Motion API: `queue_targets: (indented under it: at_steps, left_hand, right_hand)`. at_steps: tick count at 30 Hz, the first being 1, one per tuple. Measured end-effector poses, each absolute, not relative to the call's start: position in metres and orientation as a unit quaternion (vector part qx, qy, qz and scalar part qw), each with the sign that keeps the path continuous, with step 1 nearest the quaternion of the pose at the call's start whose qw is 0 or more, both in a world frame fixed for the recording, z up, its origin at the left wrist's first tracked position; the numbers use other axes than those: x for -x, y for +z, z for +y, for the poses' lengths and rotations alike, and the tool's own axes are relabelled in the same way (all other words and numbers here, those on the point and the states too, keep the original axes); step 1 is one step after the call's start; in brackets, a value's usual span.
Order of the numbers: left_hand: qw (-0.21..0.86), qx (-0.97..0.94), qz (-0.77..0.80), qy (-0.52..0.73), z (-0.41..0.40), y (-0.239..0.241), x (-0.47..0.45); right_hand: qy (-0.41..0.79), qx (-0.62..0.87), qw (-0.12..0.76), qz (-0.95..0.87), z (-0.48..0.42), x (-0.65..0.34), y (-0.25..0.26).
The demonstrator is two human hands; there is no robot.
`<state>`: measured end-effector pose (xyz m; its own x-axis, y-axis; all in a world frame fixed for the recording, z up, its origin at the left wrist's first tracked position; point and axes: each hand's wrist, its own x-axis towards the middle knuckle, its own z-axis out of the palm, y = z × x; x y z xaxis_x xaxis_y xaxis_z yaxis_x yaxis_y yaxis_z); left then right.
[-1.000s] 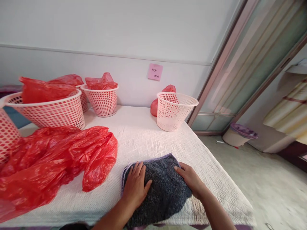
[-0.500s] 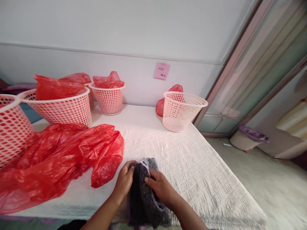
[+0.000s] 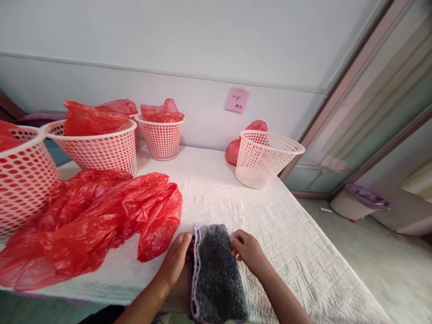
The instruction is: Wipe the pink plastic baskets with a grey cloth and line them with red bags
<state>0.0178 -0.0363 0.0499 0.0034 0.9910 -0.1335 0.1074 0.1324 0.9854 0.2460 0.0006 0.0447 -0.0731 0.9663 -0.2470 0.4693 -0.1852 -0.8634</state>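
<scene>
Grey towel [image 3: 216, 270] between flat left fingers [image 3: 185, 239] and curled right fingers [image 3: 236, 242]

Fuzzy grey cloth towel [image 3: 216, 270], glossy red plastic bag [image 3: 94, 220], matt white woven tablecloth [image 3: 270, 225]

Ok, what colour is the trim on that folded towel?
Pale lilac trim on a dark grey towel, seen best in the head view.
</scene>
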Motion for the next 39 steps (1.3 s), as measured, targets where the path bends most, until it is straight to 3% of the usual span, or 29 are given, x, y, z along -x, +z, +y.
queue_targets:
  at_steps: [6,12,18,35,39]
  left_hand:
    - [0.532,-0.515,0.534,0.409,-0.044,0.054,-0.020]
    - [0.553,-0.519,0.515,0.400,-0.045,0.050,-0.024]
    - [0.670,-0.431,0.440,0.414,-0.050,0.059,-0.034]
    - [0.651,-0.373,0.481,0.454,-0.045,0.041,-0.048]
    - [0.656,-0.374,0.474,0.453,-0.045,0.036,-0.050]
  right_hand:
    - [0.395,0.649,0.233,-0.607,-0.001,-0.251,0.044]
    - [0.439,0.604,0.206,-0.632,-0.008,-0.243,0.050]
    - [0.451,0.595,0.227,-0.626,-0.002,-0.253,0.039]
    - [0.454,0.598,0.236,-0.617,-0.001,-0.257,0.041]
    - [0.561,0.544,0.255,-0.569,-0.010,-0.254,0.050]
